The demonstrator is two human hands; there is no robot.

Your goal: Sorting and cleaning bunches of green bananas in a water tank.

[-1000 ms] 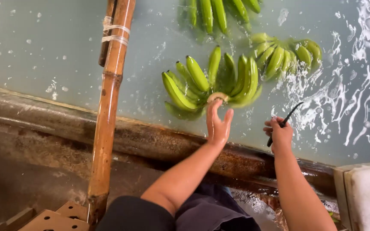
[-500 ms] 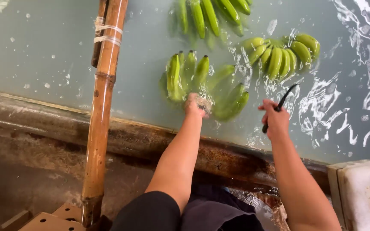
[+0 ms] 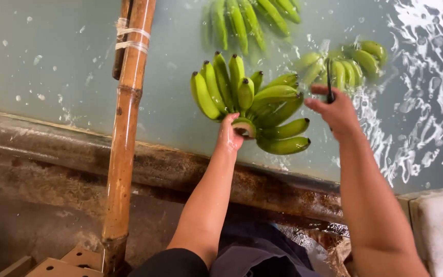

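Near the middle of the frame, slightly above centre, the left hand (image 3: pixel 230 136) is closed around the cut crown of a bunch of green bananas (image 3: pixel 249 102), holding it clear above the water of a wash tank (image 3: pixel 52 66). The crown sits at the bottom of the bunch, against the palm, and the fruits fan out from it: those on the left stand nearly upright with their dark tips pointing to the top of the frame, while those on the right lean over until the lowest two lie almost level, tips pointing to the right edge. The bunch's long axis therefore runs from the hand upward and a little rightward. Just to the right, the right hand (image 3: pixel 337 110) is curled around the handle of a thin dark knife (image 3: pixel 329 79), whose blade points straight up toward the top of the frame; the hand is near the banana tips but apart from them. Behind that hand a second bunch (image 3: pixel 357 61) floats in churned, foamy water at upper right, and a third bunch (image 3: pixel 247 18) floats at the top centre. A bamboo pole (image 3: pixel 126 128) bound with pale tape stands left of centre, crossing the tank's rusty, wet rim (image 3: pixel 78 149). A white foam box (image 3: pixel 439 225) sits at lower right.
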